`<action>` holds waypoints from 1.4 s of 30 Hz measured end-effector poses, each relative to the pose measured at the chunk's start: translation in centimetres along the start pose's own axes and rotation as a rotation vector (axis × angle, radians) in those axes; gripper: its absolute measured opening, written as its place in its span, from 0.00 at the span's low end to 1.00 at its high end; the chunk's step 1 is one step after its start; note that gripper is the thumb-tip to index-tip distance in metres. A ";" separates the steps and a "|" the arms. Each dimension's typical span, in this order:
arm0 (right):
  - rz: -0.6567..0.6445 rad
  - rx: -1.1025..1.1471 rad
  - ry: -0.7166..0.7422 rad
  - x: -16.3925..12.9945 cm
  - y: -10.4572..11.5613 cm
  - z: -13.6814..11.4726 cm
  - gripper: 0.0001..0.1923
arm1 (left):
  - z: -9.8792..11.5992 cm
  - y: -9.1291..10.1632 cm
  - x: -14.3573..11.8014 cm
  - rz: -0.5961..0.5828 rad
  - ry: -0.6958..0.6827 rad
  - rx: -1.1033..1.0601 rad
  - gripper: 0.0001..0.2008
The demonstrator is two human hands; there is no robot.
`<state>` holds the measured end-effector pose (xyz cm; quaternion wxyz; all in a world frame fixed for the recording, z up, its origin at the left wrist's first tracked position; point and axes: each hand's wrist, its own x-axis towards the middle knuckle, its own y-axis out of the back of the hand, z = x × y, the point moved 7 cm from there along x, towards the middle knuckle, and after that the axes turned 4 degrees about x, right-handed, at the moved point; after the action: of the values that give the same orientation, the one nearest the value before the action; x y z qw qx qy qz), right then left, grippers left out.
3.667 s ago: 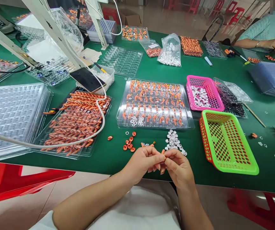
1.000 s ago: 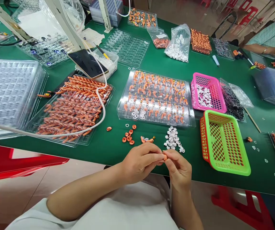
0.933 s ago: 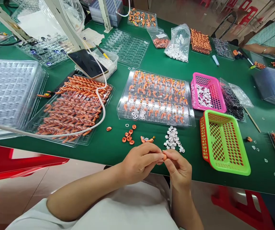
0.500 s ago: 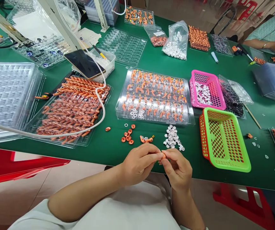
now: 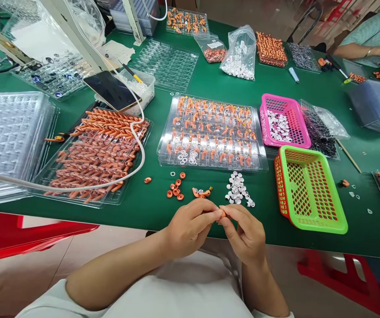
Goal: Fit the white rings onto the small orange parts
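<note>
At the table's front edge my left hand [image 5: 191, 227] and my right hand [image 5: 246, 232] meet, their fingertips pinching one small orange part [image 5: 223, 213]. Fingers cover most of it, so its exact shape is hidden. Just beyond lies a curved orange piece [image 5: 201, 192] with a yellow bit at one end. To its left is a small group of round orange parts [image 5: 175, 191] with holes. A pile of small white discs [image 5: 237, 190] lies beyond my right hand. Farther back, a clear blister tray [image 5: 214, 132] holds rows of orange pieces and some white rings.
To the right stand a green basket [image 5: 330, 216] and a pink basket [image 5: 300, 128] with white parts. On the left, a cable [image 5: 137, 132] crosses a tray of orange parts [image 5: 93, 154], near a phone [image 5: 112, 90]. Another person's arm [image 5: 355, 52] rests at the far right.
Both hands stay together on the small orange part, with only a slight shift of the fingers. The whole view has moved a little.
</note>
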<state>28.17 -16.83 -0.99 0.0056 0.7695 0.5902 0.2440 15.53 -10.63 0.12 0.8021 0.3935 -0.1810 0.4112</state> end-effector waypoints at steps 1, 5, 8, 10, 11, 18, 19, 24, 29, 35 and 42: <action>0.004 0.002 -0.003 0.0 0.0 0.0 0.20 | 0.0 0.0 0.0 -0.002 0.000 0.004 0.18; 0.016 0.033 -0.031 -0.1 0.0 0.1 0.19 | 0.1 -0.2 -0.2 0.000 -0.009 0.008 0.18; 0.034 0.047 -0.028 -0.1 0.1 0.1 0.19 | 0.2 -0.2 -0.3 0.003 -0.012 -0.002 0.20; 0.042 0.054 -0.023 -0.2 0.1 0.2 0.19 | 0.3 -0.2 -0.3 -0.002 -0.008 -0.009 0.20; 0.042 0.061 -0.025 -0.2 0.1 0.2 0.19 | 0.3 -0.2 -0.3 -0.005 -0.002 -0.011 0.20; 0.004 0.080 -0.086 -0.3 0.2 0.9 0.16 | -1.1 -0.1 0.5 -0.085 0.125 -0.086 0.13; -0.003 0.074 -0.089 -0.3 0.2 0.8 0.15 | -1.4 0.0 0.7 -0.107 0.148 -0.085 0.11; -0.024 0.009 -0.025 0.0 0.3 0.0 0.14 | -2.1 0.4 1.9 -0.148 0.186 -0.159 0.06; -0.045 -0.132 0.112 0.0 0.1 -0.7 0.16 | -2.9 0.0 1.8 -0.181 0.385 -0.274 0.06; -0.098 -0.307 0.230 0.1 0.2 -1.0 0.18 | -4.5 -2.1 -0.5 -0.279 0.887 -0.593 0.05; -0.180 -0.423 0.326 0.3 0.0 -1.2 0.24 | -4.8 -3.3 -1.5 -0.287 1.154 -0.900 0.11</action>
<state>27.74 -16.86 0.21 0.0924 0.6465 0.5851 0.4808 17.10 -8.81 -5.45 0.8991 -0.2318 0.1711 0.3297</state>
